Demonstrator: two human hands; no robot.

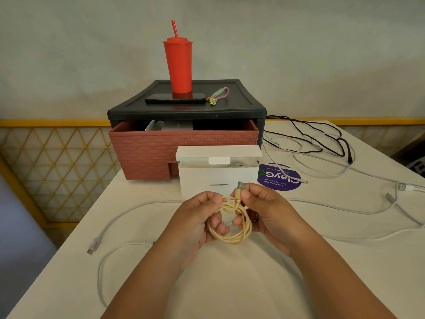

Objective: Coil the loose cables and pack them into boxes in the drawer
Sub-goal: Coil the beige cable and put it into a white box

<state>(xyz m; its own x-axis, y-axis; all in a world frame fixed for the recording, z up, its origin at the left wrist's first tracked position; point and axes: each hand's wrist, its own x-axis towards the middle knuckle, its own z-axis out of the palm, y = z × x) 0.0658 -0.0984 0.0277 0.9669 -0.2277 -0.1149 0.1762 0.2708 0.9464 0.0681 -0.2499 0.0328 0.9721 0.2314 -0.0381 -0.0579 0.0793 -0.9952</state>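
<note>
A yellow cable (232,236) is wound into a small coil between my hands, above the white table (230,284). My left hand (197,217) grips the coil's left side. My right hand (264,208) pinches the cable's end just below its USB plug (240,186), which points up. Just behind them stands an open white box (218,178) with its lid flipped back and a pale cable inside. Behind that, the red brick-pattern drawer (147,148) is pulled out of its black cabinet (186,109), with white boxes inside.
Loose white cables lie on the table at left (110,224) and right (345,212); a black cable (331,139) tangles at back right. A red tumbler (179,65), a phone (176,97) and a keychain (218,94) sit on the cabinet. A purple sticker (279,178) marks the table.
</note>
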